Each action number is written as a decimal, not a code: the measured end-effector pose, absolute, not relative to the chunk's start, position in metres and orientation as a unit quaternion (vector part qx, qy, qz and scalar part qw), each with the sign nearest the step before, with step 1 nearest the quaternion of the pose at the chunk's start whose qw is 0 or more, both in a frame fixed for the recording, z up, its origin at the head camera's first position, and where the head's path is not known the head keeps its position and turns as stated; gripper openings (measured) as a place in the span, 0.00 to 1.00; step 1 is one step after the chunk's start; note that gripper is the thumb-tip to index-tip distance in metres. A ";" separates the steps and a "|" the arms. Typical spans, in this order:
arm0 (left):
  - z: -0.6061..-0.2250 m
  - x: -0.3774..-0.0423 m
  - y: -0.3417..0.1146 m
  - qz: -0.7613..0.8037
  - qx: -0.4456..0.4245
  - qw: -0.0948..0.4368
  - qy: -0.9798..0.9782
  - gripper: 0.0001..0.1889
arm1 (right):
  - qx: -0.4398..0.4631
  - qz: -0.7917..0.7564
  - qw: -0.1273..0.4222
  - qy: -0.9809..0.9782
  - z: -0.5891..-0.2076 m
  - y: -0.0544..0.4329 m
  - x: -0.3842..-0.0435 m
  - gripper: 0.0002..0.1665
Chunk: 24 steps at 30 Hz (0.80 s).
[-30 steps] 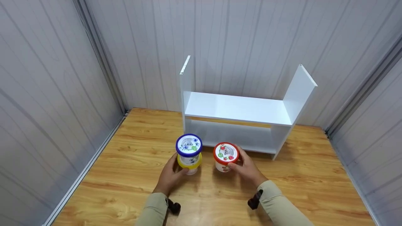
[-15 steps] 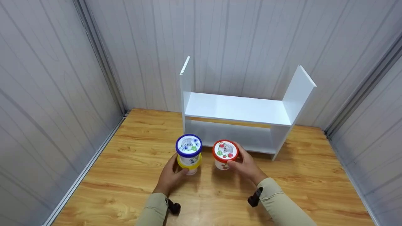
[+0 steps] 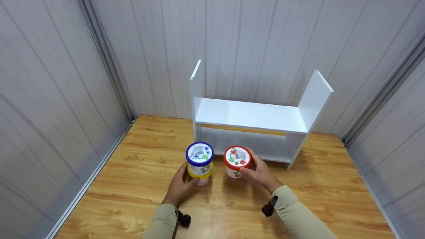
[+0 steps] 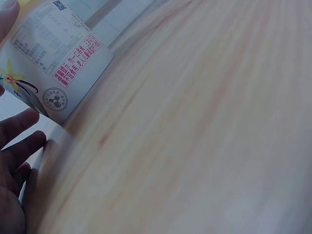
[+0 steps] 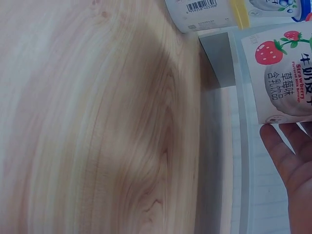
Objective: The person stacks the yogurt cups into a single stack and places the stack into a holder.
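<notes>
Here, pale, streaked panel walls (image 3: 232,39) rise behind the back, left and right edges of a wood-patterned desk (image 3: 132,186). A white two-level rack (image 3: 251,114) stands near the back edge, its right side closer to the desk's back right corner. From the near side reach two beige sleeves (image 3: 303,212), a small black device (image 3: 184,219) at each wrist. In front of the rack's left part, the left hand (image 3: 180,187) has its fingers curled round a yellow-lidded tub (image 3: 202,176) standing on the desk; a blue-lidded tub (image 3: 200,155) sits upright on top of it. Just to the right, the right hand (image 3: 263,174) grips a red-lidded tub (image 3: 237,159), held upright off the desk, well in from every visible edge. Strawberries decorate its side.
</notes>
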<state>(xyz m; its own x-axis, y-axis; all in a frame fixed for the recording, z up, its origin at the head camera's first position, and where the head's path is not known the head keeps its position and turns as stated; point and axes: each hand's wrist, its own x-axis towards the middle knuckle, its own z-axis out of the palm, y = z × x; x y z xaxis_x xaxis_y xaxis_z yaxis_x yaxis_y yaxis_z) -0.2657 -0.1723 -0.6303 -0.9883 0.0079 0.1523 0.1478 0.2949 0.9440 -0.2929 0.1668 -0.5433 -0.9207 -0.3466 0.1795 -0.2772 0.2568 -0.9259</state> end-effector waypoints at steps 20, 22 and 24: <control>-0.631 -0.267 -0.174 -0.582 -0.056 0.066 -0.808 0.49 | -0.202 -0.564 0.024 0.800 -0.528 0.165 -0.294 0.53; -0.631 -0.267 -0.173 -0.580 -0.053 0.066 -0.810 0.49 | -0.205 -0.563 0.022 0.800 -0.525 0.164 -0.295 0.53; -0.630 -0.267 -0.173 -0.580 -0.050 0.064 -0.811 0.49 | -0.206 -0.561 0.018 0.801 -0.523 0.164 -0.295 0.54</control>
